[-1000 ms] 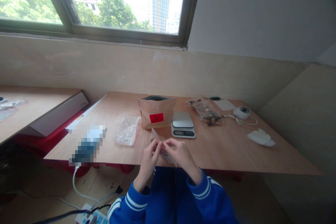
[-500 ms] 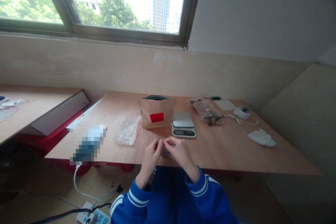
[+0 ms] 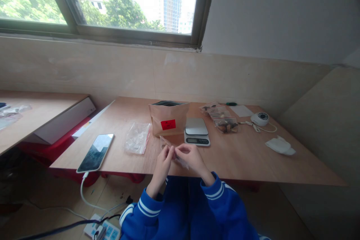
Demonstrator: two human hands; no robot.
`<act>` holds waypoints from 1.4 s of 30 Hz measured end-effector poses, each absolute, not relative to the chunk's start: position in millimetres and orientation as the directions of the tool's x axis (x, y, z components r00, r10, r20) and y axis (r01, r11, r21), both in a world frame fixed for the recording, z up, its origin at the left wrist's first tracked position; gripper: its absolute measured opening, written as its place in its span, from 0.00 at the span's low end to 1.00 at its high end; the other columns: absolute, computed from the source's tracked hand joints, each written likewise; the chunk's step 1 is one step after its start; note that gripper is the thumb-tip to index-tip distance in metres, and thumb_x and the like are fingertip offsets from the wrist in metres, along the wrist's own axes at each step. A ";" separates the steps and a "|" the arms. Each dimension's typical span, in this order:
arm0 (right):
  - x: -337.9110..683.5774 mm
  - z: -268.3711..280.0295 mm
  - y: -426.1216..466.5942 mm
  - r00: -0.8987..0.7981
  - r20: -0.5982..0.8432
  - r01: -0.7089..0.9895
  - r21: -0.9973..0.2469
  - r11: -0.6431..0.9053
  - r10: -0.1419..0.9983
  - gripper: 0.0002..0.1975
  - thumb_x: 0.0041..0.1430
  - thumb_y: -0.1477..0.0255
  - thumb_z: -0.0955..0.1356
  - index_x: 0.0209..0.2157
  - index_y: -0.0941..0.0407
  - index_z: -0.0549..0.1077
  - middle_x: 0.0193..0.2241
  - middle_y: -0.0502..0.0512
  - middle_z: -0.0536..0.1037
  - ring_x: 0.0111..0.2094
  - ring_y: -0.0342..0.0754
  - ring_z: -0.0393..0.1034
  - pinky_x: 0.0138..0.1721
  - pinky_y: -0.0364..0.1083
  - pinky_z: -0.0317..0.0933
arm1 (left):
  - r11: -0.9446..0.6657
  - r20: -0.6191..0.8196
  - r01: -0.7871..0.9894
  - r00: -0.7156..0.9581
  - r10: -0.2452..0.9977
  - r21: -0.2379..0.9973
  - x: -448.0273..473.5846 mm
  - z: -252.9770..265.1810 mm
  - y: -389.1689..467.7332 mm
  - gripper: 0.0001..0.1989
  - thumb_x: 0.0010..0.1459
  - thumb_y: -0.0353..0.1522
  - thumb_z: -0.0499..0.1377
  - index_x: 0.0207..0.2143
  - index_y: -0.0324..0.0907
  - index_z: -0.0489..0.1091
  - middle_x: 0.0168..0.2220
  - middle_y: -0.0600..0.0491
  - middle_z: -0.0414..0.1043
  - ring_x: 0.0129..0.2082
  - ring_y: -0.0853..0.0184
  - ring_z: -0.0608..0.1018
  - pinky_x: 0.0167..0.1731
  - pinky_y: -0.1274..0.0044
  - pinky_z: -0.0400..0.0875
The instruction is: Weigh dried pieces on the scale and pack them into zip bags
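Note:
Both my hands meet at the table's front edge, pinching a small clear zip bag (image 3: 182, 162) between them. My left hand (image 3: 164, 162) has its fingers closed on the bag's edge, and my right hand (image 3: 191, 157) pinches the same edge just beside it. What the bag holds is mostly hidden by my fingers. Behind my hands stands a brown paper pouch (image 3: 168, 120) with a red label, its top open. A small white digital scale (image 3: 197, 141) is right of the pouch, with a bare weighing plate. Flat clear zip bags (image 3: 137, 138) lie to the left.
A phone (image 3: 96, 153) on a white cable lies at the left edge. Filled zip bags (image 3: 225, 124), a green-handled tool (image 3: 231, 104), white paper (image 3: 241, 111), a white dome camera (image 3: 260, 119) with its cable and a crumpled tissue (image 3: 280, 146) are on the right. A power strip (image 3: 105, 229) is on the floor.
The zip bag has turned between my fingers, and more of it shows above and below them. My hands stay close together in nearly the same spot.

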State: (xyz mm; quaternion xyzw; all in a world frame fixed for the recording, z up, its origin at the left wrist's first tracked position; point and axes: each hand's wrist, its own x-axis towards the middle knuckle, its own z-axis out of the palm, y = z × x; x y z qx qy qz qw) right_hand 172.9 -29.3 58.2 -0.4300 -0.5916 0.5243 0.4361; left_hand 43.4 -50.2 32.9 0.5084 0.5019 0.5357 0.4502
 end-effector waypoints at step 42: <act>185.3 85.1 -6.2 0.066 0.403 0.465 -0.822 0.329 0.913 0.14 0.58 0.62 0.64 0.30 0.57 0.74 0.28 0.57 0.79 0.30 0.50 0.73 0.34 0.47 0.66 | -0.245 0.254 0.234 -0.006 0.967 0.941 49.4 48.3 -67.2 0.18 0.61 0.43 0.51 0.24 0.41 0.68 0.24 0.53 0.69 0.26 0.68 0.71 0.29 0.76 0.64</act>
